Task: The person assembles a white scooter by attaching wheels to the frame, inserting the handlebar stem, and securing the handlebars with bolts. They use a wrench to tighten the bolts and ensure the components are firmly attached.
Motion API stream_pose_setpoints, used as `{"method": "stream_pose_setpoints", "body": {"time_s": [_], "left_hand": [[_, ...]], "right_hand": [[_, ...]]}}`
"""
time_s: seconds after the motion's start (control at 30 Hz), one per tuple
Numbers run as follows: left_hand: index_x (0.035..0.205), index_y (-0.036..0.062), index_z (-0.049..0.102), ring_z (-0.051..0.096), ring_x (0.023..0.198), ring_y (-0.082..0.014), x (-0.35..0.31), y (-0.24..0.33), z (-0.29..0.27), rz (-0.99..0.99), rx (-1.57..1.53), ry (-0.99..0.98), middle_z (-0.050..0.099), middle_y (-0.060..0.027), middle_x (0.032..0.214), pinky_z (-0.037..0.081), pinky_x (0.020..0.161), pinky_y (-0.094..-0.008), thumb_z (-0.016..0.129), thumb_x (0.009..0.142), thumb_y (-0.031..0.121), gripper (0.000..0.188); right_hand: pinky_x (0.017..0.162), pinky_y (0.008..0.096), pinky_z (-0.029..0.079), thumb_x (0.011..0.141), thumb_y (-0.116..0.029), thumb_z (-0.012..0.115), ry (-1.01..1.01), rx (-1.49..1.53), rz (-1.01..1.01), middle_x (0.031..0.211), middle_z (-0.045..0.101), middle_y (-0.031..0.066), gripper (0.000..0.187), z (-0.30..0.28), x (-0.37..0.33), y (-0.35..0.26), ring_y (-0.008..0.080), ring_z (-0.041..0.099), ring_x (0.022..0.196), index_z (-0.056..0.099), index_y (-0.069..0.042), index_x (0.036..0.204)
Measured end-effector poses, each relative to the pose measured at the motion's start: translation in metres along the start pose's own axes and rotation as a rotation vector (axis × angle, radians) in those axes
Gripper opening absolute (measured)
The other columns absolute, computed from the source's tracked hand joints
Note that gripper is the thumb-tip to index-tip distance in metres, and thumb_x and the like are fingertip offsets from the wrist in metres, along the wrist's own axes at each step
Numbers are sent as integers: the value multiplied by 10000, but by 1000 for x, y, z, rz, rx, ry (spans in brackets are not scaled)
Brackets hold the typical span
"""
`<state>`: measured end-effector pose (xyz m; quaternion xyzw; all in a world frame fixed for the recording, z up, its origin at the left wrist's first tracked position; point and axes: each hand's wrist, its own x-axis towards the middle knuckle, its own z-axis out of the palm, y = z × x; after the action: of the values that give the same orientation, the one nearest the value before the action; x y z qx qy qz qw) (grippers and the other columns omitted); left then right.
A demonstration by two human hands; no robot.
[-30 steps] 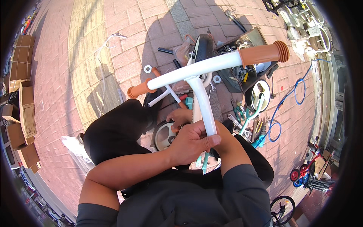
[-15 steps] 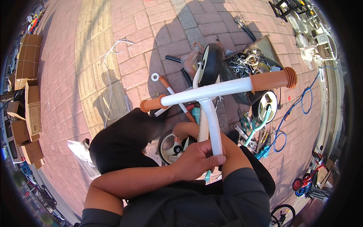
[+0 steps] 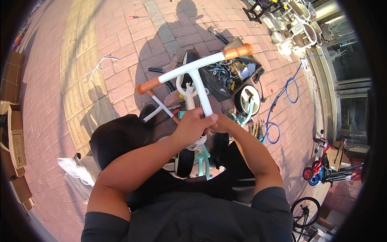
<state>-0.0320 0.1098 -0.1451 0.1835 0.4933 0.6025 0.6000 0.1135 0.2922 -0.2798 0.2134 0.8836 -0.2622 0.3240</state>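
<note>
My left hand (image 3: 192, 126) is closed around the lower stem of a white T-shaped handlebar (image 3: 201, 92) with orange-brown ribbed grips, its thumb lying along the stem. Right beside it, my right hand (image 3: 222, 123) is bent in against the stem's lower end; its fingertips are mostly hidden. Behind the stem stands a cream bike frame (image 3: 188, 97) with a black-tyred wheel (image 3: 189, 66) at its far end. Another wheel (image 3: 184, 163) and mint-green tubing (image 3: 203, 159) show between my legs. A second white handlebar (image 3: 160, 107) with orange-brown grips lies to the left.
A box of bolts and small parts (image 3: 219, 74) sits beyond the handlebar. To its right lie a white-hubbed wheel (image 3: 248, 101) and a looped blue hose (image 3: 291, 86). Cardboard boxes (image 3: 16, 137) line the left; plastic wrapping (image 3: 74, 171) is near my left knee. Small bikes (image 3: 318, 165) stand right.
My right hand has come out from under my left forearm, where it was by the frame, to the stem's lower end. My left hand keeps hold. The whole view has shifted and turned rightward.
</note>
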Motion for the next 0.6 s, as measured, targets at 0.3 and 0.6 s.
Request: {"method": "stream_pose_setpoints", "body": {"time_s": [0.3, 0.6], "left_hand": [[1034, 55, 629, 628, 736, -114, 16, -10, -4, 17, -169, 32, 688, -54, 889, 510, 672, -257, 650, 1019, 275, 222], [1043, 52, 617, 667, 821, -158, 14, -14, -6, 16, -289, 13, 692, -71, 951, 547, 749, -290, 639, 1029, 282, 231]], "right_hand": [[689, 355, 522, 860, -227, 759, 389, 744, -119, 897, 679, 97, 352, -79, -176, -85, 176, 652, 783, 600, 11, 1065], [590, 275, 512, 1053, -445, 525, 53, 1397, -251, 956, 686, 135, 458, -58, -154, -115, 156, 614, 626, 498, -51, 1283]]}}
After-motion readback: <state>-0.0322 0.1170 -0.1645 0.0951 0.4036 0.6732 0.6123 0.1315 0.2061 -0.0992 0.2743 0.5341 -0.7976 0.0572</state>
